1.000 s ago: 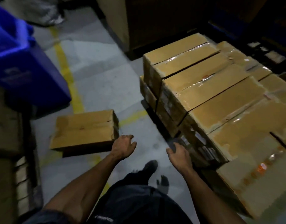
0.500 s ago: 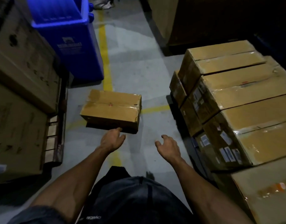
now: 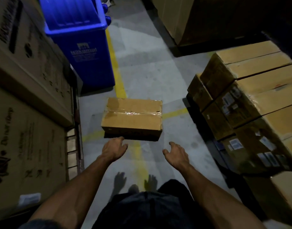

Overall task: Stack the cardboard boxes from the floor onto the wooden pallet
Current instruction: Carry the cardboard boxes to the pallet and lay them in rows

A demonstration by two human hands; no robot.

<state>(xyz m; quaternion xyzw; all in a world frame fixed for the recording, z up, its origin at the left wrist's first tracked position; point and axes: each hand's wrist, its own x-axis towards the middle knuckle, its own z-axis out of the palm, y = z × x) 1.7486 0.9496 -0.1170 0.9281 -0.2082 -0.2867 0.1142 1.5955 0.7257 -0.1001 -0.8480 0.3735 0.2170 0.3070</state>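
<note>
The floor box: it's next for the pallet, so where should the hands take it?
Probably by its two short ends, one hand each. The box lies flat, long side across the person, taped seam up. The left hand is already near its left corner and the right hand is open by the right, so come from the near side.

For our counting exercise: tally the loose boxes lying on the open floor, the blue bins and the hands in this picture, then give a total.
Floor box: 1
Blue bin: 1
Hands: 2, the left hand and the right hand
Total: 4
</note>
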